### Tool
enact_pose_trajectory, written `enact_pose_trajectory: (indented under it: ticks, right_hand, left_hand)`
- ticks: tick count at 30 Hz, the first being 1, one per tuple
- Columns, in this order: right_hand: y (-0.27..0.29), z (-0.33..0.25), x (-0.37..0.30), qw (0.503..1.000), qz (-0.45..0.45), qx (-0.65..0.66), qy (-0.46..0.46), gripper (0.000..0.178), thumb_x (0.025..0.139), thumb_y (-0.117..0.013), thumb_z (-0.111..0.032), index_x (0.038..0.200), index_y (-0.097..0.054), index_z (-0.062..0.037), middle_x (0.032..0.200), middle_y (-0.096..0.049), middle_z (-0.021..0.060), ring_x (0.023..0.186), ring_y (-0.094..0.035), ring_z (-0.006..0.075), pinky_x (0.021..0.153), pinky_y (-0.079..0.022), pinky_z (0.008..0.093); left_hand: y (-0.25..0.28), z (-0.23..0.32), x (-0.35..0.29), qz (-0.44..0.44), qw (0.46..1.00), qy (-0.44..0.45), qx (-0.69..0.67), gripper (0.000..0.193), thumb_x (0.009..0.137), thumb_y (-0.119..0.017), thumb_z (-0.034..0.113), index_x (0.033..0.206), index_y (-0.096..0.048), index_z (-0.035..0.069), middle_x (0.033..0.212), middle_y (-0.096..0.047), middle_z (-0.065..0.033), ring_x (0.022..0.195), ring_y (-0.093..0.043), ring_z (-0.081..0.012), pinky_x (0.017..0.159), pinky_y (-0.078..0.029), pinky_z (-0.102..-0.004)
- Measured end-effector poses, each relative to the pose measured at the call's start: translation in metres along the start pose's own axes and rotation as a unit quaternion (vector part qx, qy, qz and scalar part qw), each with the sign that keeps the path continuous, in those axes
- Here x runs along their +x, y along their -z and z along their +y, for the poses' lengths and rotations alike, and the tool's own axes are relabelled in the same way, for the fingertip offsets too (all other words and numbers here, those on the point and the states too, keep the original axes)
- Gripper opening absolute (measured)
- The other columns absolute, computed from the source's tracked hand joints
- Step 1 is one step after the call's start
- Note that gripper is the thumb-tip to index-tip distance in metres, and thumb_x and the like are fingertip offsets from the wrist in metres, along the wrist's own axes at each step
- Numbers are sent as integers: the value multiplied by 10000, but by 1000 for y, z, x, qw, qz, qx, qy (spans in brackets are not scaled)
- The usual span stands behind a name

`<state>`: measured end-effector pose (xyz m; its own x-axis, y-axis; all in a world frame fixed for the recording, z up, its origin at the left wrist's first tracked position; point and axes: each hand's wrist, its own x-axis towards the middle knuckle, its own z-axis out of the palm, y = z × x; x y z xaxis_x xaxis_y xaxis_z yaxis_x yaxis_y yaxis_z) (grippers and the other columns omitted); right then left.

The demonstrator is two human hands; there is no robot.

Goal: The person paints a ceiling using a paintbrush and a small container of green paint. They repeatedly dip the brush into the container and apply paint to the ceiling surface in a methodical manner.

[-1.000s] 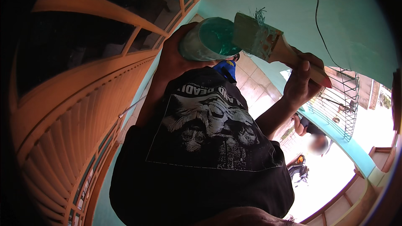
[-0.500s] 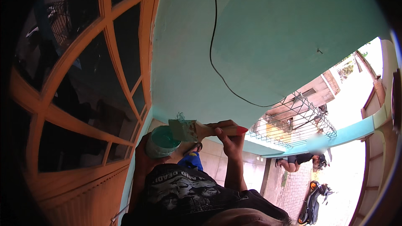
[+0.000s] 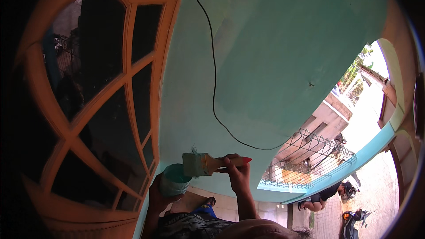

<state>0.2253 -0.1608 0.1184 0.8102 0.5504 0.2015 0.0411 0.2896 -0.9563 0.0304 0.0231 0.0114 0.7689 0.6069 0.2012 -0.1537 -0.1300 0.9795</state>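
Note:
My left hand [image 3: 158, 194] is wrapped around a small paint cup [image 3: 173, 189], whose inside shows green paint. In my right hand [image 3: 237, 175] is a wide flat paintbrush [image 3: 214, 164], gripped by its wooden, red-tipped handle. The brush lies nearly level, its bristles pointing left, just above and beside the cup's right rim. Stray bristles stick up from the paint-coated head. Beyond the brush rises a green wall [image 3: 265, 79], with darker and lighter patches. Whether the bristles touch the cup or the wall, I cannot tell.
A black cable [image 3: 214, 75] hangs across the wall. Orange wooden window frames [image 3: 128, 77] with dark panes stand on the left. At right, a wire grille [image 3: 310, 155] covers an opening; outside are a helmeted person [image 3: 330, 194] and a motorcycle [image 3: 350, 223]. Someone's blue clothing [image 3: 204, 210] shows below.
The view has tilted upward, so more wall shows and both hands, cup and brush appear lower. Both grips stay the same, with the brush still beside the cup's rim.

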Motion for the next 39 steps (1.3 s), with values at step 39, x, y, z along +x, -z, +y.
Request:
enact_pose_trajectory:
  ticks: [39]
  right_hand:
    - [-126,-456,326,419,20,-617,666,259,986,-647,-175,1237,-687,-125,1187,-722,54,994,-710,266,810,-585,381]
  left_hand:
    - [31,-20,-39,112,992,11,-58,889,567,-967,284,1307,-551,20,1167,-667,-141,1072,-667,-289,926,-544,-452]
